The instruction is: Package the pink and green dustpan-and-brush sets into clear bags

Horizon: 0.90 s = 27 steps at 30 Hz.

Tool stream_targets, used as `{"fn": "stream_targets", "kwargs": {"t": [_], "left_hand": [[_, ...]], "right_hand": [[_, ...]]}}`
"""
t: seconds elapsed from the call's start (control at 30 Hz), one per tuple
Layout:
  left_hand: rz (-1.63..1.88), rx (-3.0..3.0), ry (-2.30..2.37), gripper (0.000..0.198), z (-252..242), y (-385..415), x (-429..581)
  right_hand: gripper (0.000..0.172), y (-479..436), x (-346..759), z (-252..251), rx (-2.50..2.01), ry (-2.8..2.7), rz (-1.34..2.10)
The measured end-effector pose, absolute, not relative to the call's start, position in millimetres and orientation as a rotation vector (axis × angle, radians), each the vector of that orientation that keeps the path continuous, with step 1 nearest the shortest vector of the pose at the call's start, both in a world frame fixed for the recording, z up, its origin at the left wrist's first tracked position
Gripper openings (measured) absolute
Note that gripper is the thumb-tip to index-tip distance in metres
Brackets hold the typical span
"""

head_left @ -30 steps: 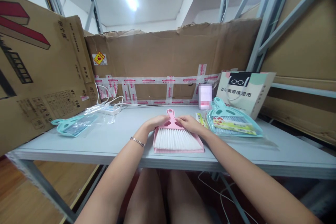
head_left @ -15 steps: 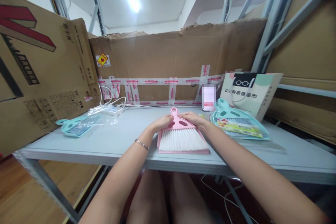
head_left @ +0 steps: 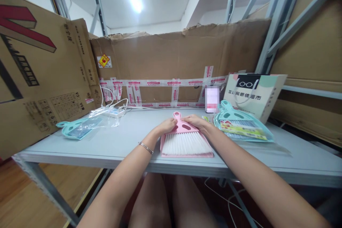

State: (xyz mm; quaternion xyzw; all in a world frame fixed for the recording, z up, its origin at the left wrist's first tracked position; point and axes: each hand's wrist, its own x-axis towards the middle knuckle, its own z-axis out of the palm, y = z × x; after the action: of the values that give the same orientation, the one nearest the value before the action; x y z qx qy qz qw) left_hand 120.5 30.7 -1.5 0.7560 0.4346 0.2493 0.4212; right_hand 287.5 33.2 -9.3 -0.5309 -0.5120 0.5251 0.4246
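Observation:
A pink dustpan (head_left: 187,154) with a white-bristled pink brush (head_left: 185,141) nested in it lies on the grey table (head_left: 112,146) near the front edge. My left hand (head_left: 165,127) grips the left shoulder of the brush, fingers curled. My right hand (head_left: 196,122) grips its right shoulder the same way. The brush's handle loop (head_left: 177,115) sticks out between the two hands.
A stack of teal dustpan sets in plastic (head_left: 242,127) lies at the right, before a printed paper bag (head_left: 255,94). Another bagged teal set (head_left: 77,128) and a power strip with cables (head_left: 113,111) lie at the left. Cardboard walls (head_left: 171,60) surround the table.
Both hands have stayed on the pink brush and dustpan. The view has shifted slightly; the set sits almost where it was.

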Motion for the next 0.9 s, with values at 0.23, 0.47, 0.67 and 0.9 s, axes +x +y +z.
{"fn": "stream_targets", "kwargs": {"t": [0.23,0.47,0.67,0.9], "left_hand": [[0.586,1.949,1.111,0.033,-5,34,120],[0.571,2.022,1.118,0.031,0,34,116],[0.582,2.074,1.087,0.035,4,31,114],[0.612,2.046,1.104,0.035,-5,38,117]], "right_hand": [[0.014,34,286,-11,-1.322,-1.240,1.346],[0.015,24,281,-5,-1.271,-1.208,1.454],[0.017,18,280,3,-1.240,-1.224,1.536],[0.020,24,277,-4,-1.322,-1.217,1.414]]}}
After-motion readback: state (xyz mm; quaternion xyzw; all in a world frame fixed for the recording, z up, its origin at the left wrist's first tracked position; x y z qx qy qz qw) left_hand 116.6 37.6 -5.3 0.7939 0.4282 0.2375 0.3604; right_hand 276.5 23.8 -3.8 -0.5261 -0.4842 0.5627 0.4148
